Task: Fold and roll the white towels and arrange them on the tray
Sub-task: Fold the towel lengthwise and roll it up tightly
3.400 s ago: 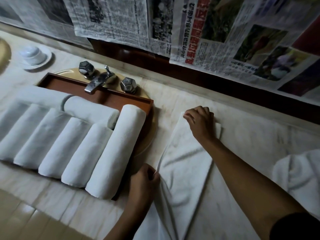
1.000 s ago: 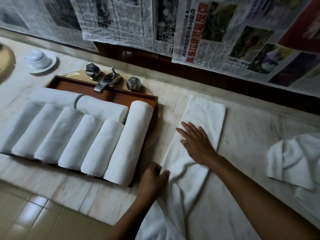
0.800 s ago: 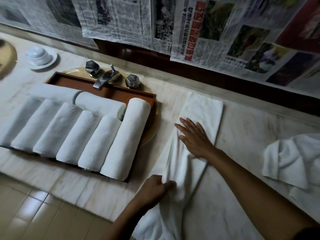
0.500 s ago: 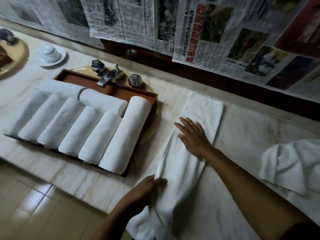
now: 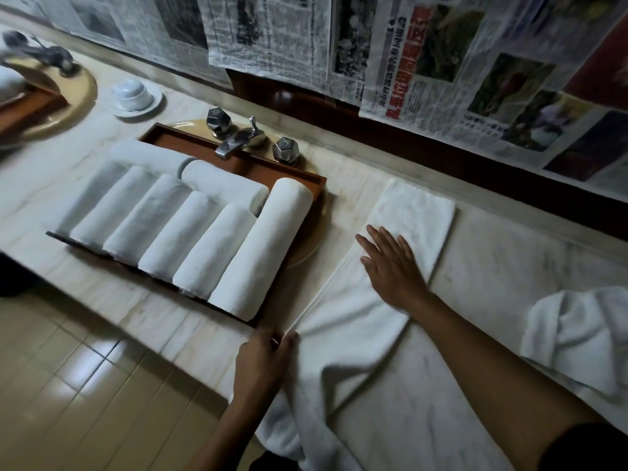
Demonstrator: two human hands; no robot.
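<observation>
The left hand (image 5: 266, 356) had crept up the folded towel (image 5: 413, 215) since a moment before. Its fingers now pinched the long edge, off the tray's (image 5: 289, 173) near right corner. The right hand (image 5: 390, 266) lay flat, fingers spread, on the towel, stretched along the counter (image 5: 492, 266) just right of the tray, which was packed with rolled towels (image 5: 190, 232).

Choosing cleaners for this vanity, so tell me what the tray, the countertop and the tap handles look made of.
Tray: probably wood, reddish-brown with a smooth, low-sheen finish; grain too dim to confirm.
Countertop: polished marble or a look-alike, pale with grey veins and soft reflections.
Tap handles: shiny metal, likely chromed, faceted faces catching light.
</observation>
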